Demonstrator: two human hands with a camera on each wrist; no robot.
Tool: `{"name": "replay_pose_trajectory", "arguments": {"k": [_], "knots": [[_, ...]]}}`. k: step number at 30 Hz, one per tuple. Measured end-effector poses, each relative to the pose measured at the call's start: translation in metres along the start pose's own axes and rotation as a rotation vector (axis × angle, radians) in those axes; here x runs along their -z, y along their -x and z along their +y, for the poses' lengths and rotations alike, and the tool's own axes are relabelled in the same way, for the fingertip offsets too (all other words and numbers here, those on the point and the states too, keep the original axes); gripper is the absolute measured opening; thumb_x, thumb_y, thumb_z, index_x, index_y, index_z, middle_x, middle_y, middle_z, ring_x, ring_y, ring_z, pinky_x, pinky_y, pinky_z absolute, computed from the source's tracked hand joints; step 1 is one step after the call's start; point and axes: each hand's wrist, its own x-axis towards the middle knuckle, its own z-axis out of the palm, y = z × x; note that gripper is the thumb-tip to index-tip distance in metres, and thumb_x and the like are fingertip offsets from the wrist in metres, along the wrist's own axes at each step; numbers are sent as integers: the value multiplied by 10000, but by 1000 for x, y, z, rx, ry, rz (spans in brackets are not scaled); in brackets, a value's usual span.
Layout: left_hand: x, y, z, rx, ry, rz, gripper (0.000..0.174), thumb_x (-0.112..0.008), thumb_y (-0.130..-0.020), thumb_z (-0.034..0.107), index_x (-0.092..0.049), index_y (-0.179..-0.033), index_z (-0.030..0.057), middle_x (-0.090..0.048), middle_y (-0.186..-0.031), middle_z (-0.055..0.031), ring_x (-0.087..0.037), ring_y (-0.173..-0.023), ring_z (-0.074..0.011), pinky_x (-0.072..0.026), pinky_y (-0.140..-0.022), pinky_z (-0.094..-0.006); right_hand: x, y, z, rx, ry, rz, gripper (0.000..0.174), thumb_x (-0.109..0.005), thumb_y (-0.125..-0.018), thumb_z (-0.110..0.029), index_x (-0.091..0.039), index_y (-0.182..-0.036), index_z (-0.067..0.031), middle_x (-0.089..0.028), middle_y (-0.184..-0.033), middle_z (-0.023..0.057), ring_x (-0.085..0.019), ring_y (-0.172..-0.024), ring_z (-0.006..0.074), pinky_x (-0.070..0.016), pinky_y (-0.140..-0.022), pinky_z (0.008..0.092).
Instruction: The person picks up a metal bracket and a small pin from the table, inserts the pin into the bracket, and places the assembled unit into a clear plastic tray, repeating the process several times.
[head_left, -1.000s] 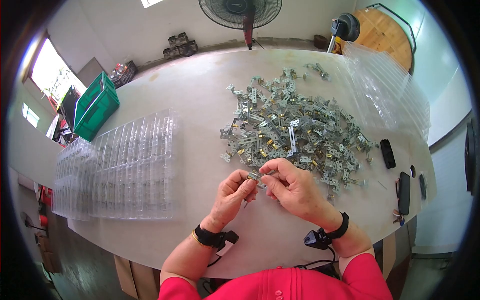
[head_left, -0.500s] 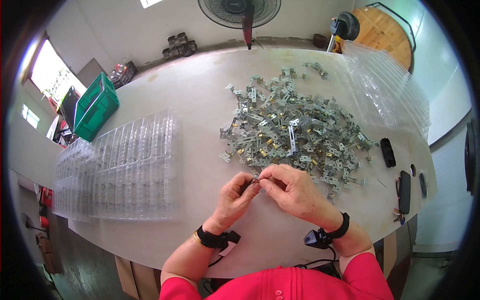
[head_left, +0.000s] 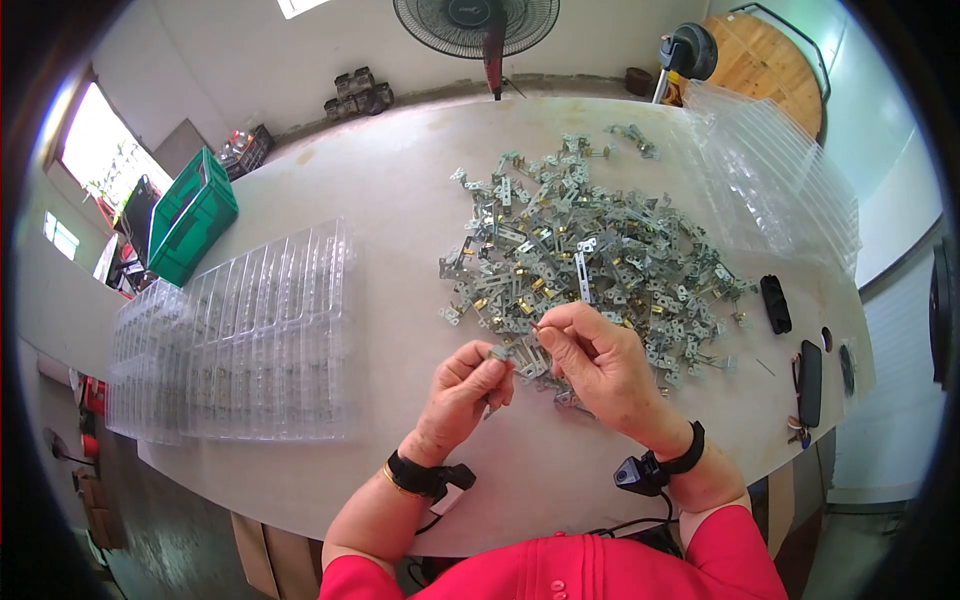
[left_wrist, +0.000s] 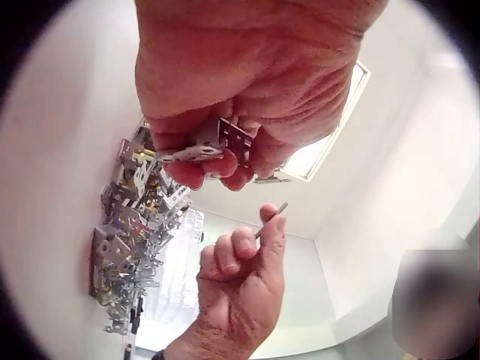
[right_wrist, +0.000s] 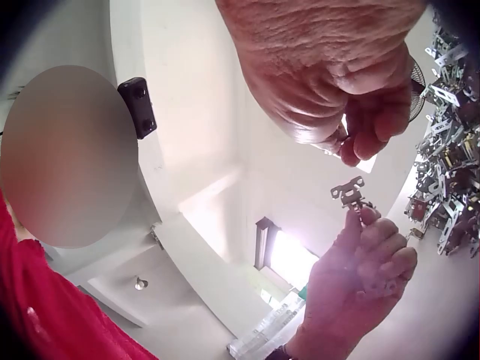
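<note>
In the head view my left hand [head_left: 458, 395] pinches a small metal bracket [right_wrist: 349, 193] between thumb and fingertips. The right wrist view shows the bracket's flat holed end sticking up past the fingertips; the curled fingers hide the rest. My right hand [head_left: 608, 375], a short way to the right, pinches a thin metal pin [left_wrist: 280, 209] between thumb and forefinger. The pin points out beyond the fingertips, apart from the bracket. Just beyond both hands lies a big heap of metal brackets [head_left: 600, 245], some with brass-coloured parts.
Clear plastic trays [head_left: 265, 340] stand at the left, with a green crate [head_left: 195, 215] behind them. More clear plastic trays [head_left: 775, 180] lie at the back right. A black case [head_left: 808, 385] and a black object [head_left: 775, 306] sit near the right edge.
Half a second ago the fingertips of both hands met at the bracket. Now my right hand has drawn away up and to the right with the pin, while the left stays nearly in place.
</note>
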Motion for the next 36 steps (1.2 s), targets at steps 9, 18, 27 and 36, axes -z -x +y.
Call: {"name": "replay_pose_trajectory", "arguments": {"k": [9, 18, 27, 36], "knots": [[2, -2, 3, -59, 231, -75, 174, -597, -1021, 224, -602, -1041, 51, -584, -781, -33, -479, -650, -118, -424, -652, -294, -4, 0, 1, -27, 190, -76, 104, -647, -968, -121, -638, -1055, -64, -664, -775, 133, -642, -639, 212, -493, -595, 327], [2, -2, 1, -69, 153, -51, 181, -594, -1026, 224, -601, -1056, 46, -591, -794, -28, -497, -669, -114, -425, -646, -278, -4, 0, 3, 21, 220, -78, 92, -646, -957, -107, -633, -1031, -55, -674, -809, 148, -676, -689, 276, -505, -615, 352], [6, 0, 1, -96, -104, -4, 135, -604, -1018, 176, -596, -1033, 42, -599, -802, -36, -529, -694, -123, -439, -650, -261, 2, -1, 0, -21, 232, -150, 93, -630, -968, -109, -613, -1034, -47, -662, -779, 151, -670, -678, 274, -506, -616, 354], [2, 4, 1, -73, -343, 1, 165, -657, -995, 184, -618, -1064, 39, -628, -852, 7, -557, -750, -60, -460, -669, -222, 10, -7, 6, -338, -112, -323, 201, -506, -1055, -190, -584, -1174, -49, -615, -791, 11, -581, -694, 90, -486, -604, 270]]}}
